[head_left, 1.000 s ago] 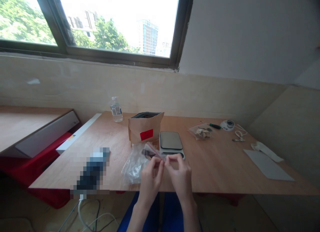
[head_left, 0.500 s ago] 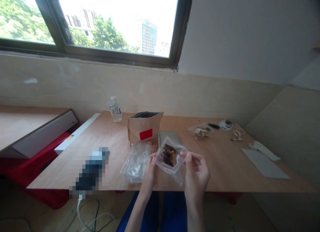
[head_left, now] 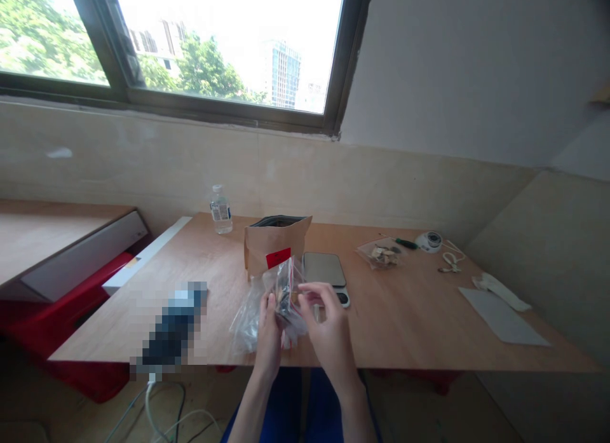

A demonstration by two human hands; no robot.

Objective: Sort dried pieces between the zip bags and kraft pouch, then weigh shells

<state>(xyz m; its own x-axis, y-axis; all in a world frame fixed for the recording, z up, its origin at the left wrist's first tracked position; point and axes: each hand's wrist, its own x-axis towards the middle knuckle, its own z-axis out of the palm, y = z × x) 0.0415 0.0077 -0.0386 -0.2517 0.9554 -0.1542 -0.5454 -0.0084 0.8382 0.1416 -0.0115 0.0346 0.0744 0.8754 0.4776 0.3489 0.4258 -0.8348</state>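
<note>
A clear zip-lock bag point(head_left: 290, 290) with brown dried pieces inside is held above the table's front part. My left hand point(head_left: 268, 335) grips its left side, thumb in front. My right hand point(head_left: 328, 319) has its curled fingers and thumb on the bag's right edge. Below and left of it lie flat clear plastic bags point(head_left: 245, 328), partly covered by my left hand. Behind stands an opened brown paper pouch point(head_left: 262, 249) with a red label. A small kitchen scale point(head_left: 324, 269) with a silver plate sits just beyond my right hand.
Another clear bag of pale dried pieces point(head_left: 382, 255) lies to the right, near a green-handled screwdriver point(head_left: 406, 243) and a white dome camera point(head_left: 429, 241). A water bottle point(head_left: 221, 211) stands at the back left. White paper point(head_left: 502, 316) lies far right; a blurred-out device point(head_left: 171, 328) is left.
Both hands have moved left with the zip-lock bag, which has turned so its mouth no longer faces me. The scale behind it now shows more fully.
</note>
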